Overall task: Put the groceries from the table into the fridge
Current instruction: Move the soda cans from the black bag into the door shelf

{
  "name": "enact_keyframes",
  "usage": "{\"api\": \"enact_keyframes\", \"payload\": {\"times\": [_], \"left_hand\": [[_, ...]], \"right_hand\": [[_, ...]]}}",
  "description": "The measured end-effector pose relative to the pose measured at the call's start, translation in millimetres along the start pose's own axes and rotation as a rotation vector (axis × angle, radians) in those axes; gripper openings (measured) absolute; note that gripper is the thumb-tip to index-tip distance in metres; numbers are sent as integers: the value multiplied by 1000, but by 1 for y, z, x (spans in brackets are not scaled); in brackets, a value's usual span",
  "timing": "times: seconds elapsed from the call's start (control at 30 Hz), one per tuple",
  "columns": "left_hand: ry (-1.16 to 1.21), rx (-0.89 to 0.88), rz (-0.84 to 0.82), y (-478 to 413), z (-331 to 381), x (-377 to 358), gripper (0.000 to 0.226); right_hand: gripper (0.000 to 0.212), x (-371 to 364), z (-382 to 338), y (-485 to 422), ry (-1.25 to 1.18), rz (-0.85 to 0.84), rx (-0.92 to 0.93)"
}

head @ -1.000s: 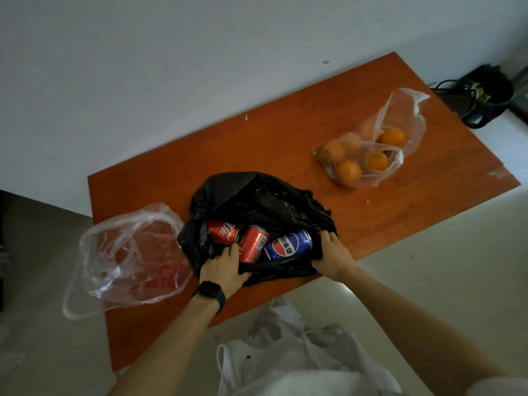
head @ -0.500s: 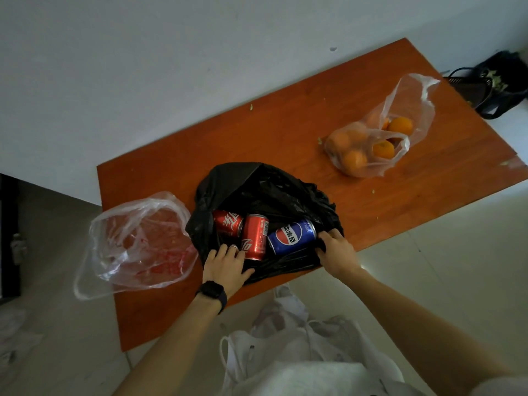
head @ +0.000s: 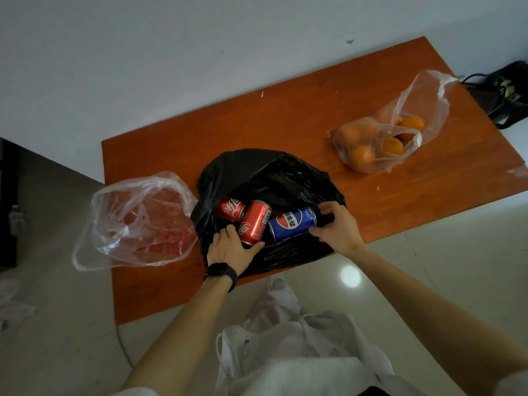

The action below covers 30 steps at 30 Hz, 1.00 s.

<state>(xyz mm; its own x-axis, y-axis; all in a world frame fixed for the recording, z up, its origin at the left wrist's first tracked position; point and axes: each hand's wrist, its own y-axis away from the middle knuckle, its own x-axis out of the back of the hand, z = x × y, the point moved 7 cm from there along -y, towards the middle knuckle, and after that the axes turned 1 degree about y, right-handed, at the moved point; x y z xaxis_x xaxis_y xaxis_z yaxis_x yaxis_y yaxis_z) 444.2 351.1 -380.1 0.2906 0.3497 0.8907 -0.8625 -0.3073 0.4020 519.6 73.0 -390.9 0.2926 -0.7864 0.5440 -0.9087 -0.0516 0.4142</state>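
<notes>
Blue metal can [head: 293,225] is newly grasped by right hand [head: 340,232], red metal can [head: 254,224] by left hand [head: 231,251]; either could be snagged in black plastic bag [head: 243,172].

A home; grocery bags [head: 380,144] on wooden table [head: 285,124]

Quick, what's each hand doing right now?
Left hand: grips the middle red metal cola can.
Right hand: grips the end of the blue metal Pepsi can, inside the black plastic bag.
</notes>
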Motion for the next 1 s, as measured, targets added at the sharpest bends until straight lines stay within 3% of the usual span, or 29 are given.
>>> {"api": "enact_keyframes", "payload": {"times": [0.13, 0.3, 0.4, 0.53, 0.67, 0.77, 0.83, 1.0], "left_hand": [[-163, 1, -46, -13, 7, 0, 79], [-187, -23, -59, -16, 13, 2, 68], [-216, -60, -24, -16, 15, 13, 66], [-256, -138, 21, -19, 25, 32, 65], [-346, -220, 67, -25, 43, 53, 71], [-262, -256, 45, -28, 47, 62, 74], [-38, -232, -46, -30, 44, 64, 76], [394, -229, -64, -34, 51, 84, 74]], "right_hand": [[80, -15, -37, -8, 285, -178, 181], [90, -36, -37, -18, 638, -385, 171], [87, -35, -36, -16, 800, -355, 197], [88, -47, -62, -3, 1162, -195, 458], [88, -80, -70, 5, 1221, -297, 542], [80, -80, -73, -1, 1182, -285, 492], [77, -69, -75, -7, 1037, -280, 431], [81, -10, -73, -7, 285, -171, 211]]}}
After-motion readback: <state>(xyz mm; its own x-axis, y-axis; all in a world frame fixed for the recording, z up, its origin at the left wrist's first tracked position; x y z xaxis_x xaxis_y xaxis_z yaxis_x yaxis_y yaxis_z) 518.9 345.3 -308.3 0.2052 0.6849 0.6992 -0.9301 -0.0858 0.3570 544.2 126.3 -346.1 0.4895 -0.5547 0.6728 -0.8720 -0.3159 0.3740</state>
